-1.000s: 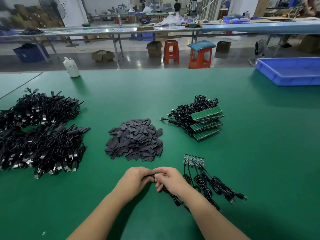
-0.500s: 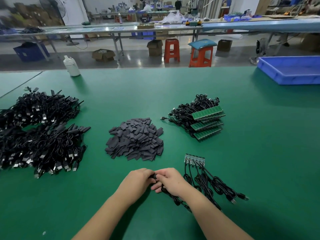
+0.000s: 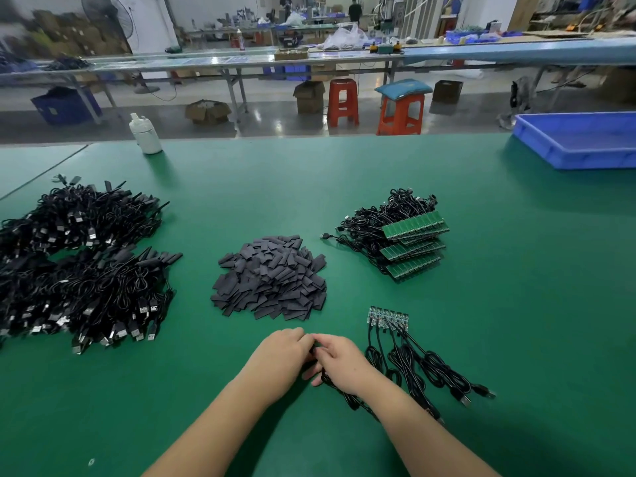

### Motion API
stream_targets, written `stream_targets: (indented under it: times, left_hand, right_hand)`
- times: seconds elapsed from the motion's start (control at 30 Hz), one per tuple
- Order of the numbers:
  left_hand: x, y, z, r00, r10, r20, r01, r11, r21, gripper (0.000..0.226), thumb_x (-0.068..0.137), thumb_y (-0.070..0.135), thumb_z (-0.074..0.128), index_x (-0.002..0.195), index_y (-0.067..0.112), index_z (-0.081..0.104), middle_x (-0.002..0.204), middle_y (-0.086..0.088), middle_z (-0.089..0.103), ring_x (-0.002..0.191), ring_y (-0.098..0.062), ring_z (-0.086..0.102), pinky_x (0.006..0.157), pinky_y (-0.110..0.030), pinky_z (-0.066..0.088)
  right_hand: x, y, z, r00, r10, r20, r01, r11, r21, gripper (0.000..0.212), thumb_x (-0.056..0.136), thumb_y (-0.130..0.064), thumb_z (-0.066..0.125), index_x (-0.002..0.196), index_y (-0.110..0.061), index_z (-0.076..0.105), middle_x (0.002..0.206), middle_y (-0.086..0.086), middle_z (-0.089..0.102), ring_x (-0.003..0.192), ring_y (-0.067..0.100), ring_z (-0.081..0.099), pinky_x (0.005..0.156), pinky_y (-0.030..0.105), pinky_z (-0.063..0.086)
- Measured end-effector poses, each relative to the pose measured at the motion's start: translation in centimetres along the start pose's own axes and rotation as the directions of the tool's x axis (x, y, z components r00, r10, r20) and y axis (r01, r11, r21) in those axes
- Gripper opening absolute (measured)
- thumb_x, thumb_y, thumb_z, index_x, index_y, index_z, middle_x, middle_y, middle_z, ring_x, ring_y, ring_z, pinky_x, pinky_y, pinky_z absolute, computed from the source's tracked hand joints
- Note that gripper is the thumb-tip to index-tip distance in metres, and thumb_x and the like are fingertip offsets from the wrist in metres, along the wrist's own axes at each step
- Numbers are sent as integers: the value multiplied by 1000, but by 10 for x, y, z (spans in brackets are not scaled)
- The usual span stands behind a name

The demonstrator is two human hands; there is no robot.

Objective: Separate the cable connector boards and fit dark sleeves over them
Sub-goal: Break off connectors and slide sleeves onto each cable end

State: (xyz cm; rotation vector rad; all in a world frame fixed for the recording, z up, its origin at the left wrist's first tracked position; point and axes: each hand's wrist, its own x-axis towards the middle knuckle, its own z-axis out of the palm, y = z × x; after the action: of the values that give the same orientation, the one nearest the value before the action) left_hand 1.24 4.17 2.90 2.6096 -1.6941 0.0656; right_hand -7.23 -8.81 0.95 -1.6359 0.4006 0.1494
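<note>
Two hands meet at table's near edge: left hand & right hand both pinch one black cable; board end hidden btwn fingers. Cable light, floppy. Board thin, snaps easy, so hold by edges. Sleeves soft, just beyond.

Green matted surface filling the foreground, glossy grey floor at 12 o'clock, two orange stools, long workbench, cardboard boxes, standing fan at 11 o'clock, white wall
</note>
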Motion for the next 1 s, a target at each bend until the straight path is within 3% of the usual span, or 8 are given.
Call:
stream_targets:
  times: [0.13, 0.27, 0.4, 0.63, 0.7, 0.8, 0.87, 1.0]
  left_hand:
    - [-4, 11, 1, 947, -298, -124, 199, 841, -503, 67, 91, 17, 60, 150, 23, 29, 147, 10, 35, 103, -12, 58, 88, -31, 50]
    - [-4, 21, -4, 810, -580, 86, 374, 398, -837, 36, 93, 31, 64, 128, 30, 56, 103, 15, 68, 89, 3, 64, 90, -34, 53]
    - [-6, 32, -10, 847, -508, 154, 392, 403, -827, 31, 93, 46, 60, 71, 26, 69, 65, 5, 70, 60, -9, 63, 75, -35, 53]
    - [-3, 32, -11, 861, -479, 170, 319, 249, -915, 5, 86, 17, 73, 90, 20, 71, 65, 12, 66, 60, -3, 55, 65, -20, 46]
    - [-4, 27, -12, 843, -511, 168, 325, 236, -916, 4, 86, 15, 74, 88, 15, 71, 60, 12, 61, 56, -4, 50, 62, -19, 42]
    - [-7, -2, -17, 778, -620, 102, 340, 280, -898, 5, 85, 17, 74, 85, 17, 69, 61, 10, 60, 56, -6, 49, 57, -19, 40]
    - [-14, -33, -23, 719, -695, 8, 416, 421, -806, 5, 86, 25, 73, 86, 26, 68, 69, 11, 65, 61, -5, 56, 58, -19, 44]
    - [-34, -112, -24, 567, -814, -124, 654, 536, -534, 13, 91, 31, 67, 103, 26, 66, 90, 5, 72, 74, -14, 65, 69, -30, 55]
  right_hand:
    - [-5, -8, 2, 991, 53, -126, -24, 975, 220, 26, 103, -4, 41, 106, -10, 66, 84, 9, 71, 65, 15, 68, 65, 29, 60]
    - [-3, -21, -7, 961, 114, -252, 77, 765, 640, 20, 104, -6, 41, 116, -2, 57, 105, 15, 74, 91, 22, 74, 74, 29, 60]
    - [1, -34, -9, 952, 133, -276, 172, 515, 840, 21, 106, -3, 35, 118, 3, 50, 118, 24, 67, 107, 31, 69, 96, 40, 53]
    - [7, -34, -4, 943, 156, -294, 212, 400, 892, 18, 103, 2, 40, 118, 1, 49, 116, 24, 66, 112, 32, 65, 104, 43, 47]
    - [7, -33, -5, 944, 93, -316, 184, 646, 741, 29, 101, -4, 49, 130, -9, 52, 122, 12, 67, 117, 22, 63, 108, 38, 45]
    - [3, -33, -25, 907, -137, -398, 80, 984, -158, 34, 103, -16, 48, 136, -20, 55, 129, -3, 64, 120, 14, 59, 107, 31, 43]
    - [1, -30, -48, 888, -279, -365, -19, 772, -635, 36, 102, -17, 47, 136, -18, 57, 133, -2, 62, 125, 18, 55, 109, 33, 40]
    - [-3, -15, -89, 923, -187, -335, -198, 514, -834, 40, 103, -24, 44, 142, -20, 49, 151, 1, 45, 142, 21, 35, 119, 39, 26]
